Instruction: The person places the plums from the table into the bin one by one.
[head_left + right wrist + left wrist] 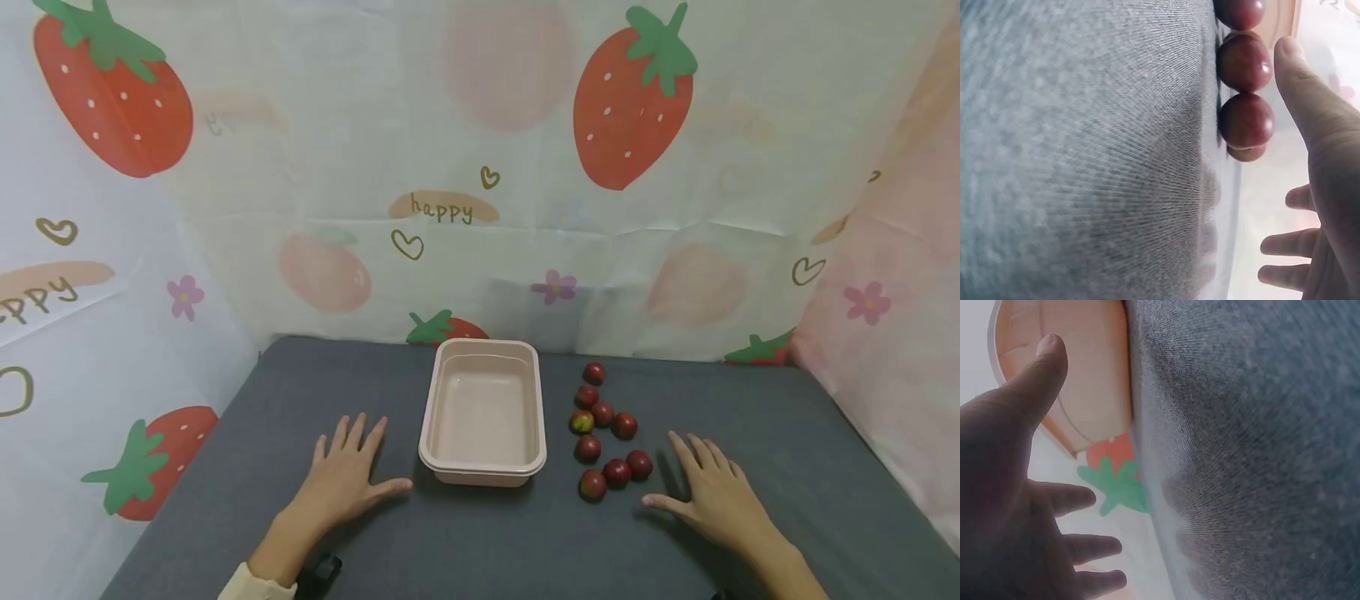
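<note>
Two hands above a grey cloth-covered bench (480,546). The left hand (341,481), its fingers straight and thumb held wide, lies near the left side of a pale pink rectangular tray (483,408). To the tray's right, nine round, dark red fruits (588,448) form a loose cluster on the bench, one showing a yellow-green patch. The right hand (716,496), likewise spread wide, is just right of the fruits. Behind, a strawberry-printed curtain (345,150).

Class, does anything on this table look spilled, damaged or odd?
Nothing looks spilled or damaged, but the leftmost plum in the head view looks odd: it shows a yellow-green patch, while the other plums look mostly dark red.
</note>
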